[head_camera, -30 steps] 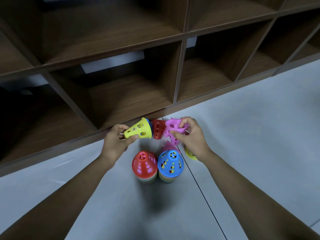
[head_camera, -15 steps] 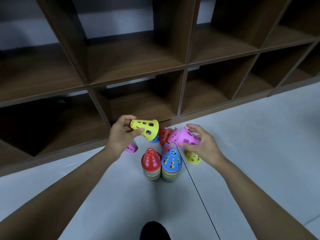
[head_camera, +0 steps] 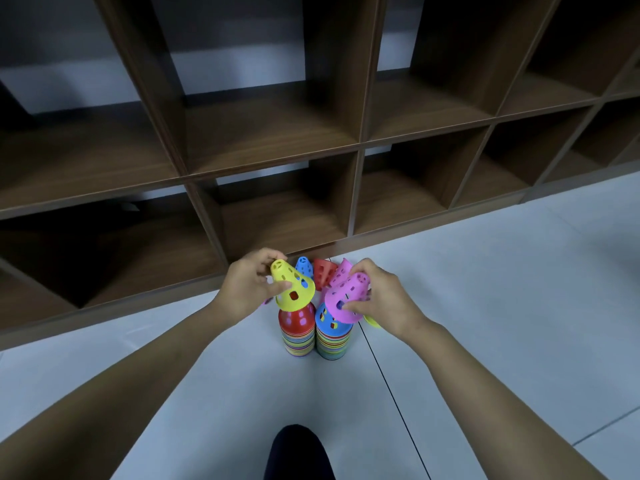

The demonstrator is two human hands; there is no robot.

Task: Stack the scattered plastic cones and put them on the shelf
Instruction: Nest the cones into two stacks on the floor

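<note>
The left hand (head_camera: pixel 247 289) grasps a yellow cone (head_camera: pixel 292 290) by its narrow top, and the right hand (head_camera: pixel 382 299) grasps a pink cone (head_camera: pixel 346 298) by its side wall. Half a second ago both cones were held tilted, clear of the stacks, up toward the shelf edge; now each has been turned mouth-down and brought over a stack. The yellow cone's rim sits over the tip of the red-topped stack (head_camera: pixel 298 332), and the pink one, still tilted, overlaps the blue-topped stack (head_camera: pixel 334 336) just right of it. I judge both are about to be seated, so two more cones join the piles at once.

The cones are thin, smooth moulded plastic, tapered with flat tips and pierced by round and square holes; nested, their rims show as tight coloured bands.

Behind the red-topped stack, toward the shelf (head_camera: pixel 277 223), loose blue (head_camera: pixel 304 266), red (head_camera: pixel 322 273) and pink (head_camera: pixel 341 271) cones remain on the pale, matt floor (head_camera: pixel 485 289), and a yellow one (head_camera: pixel 372 320) peeks from under the right wrist. The shelf is dark wood-grain board with open square cubbies, no cones visible in them.
</note>
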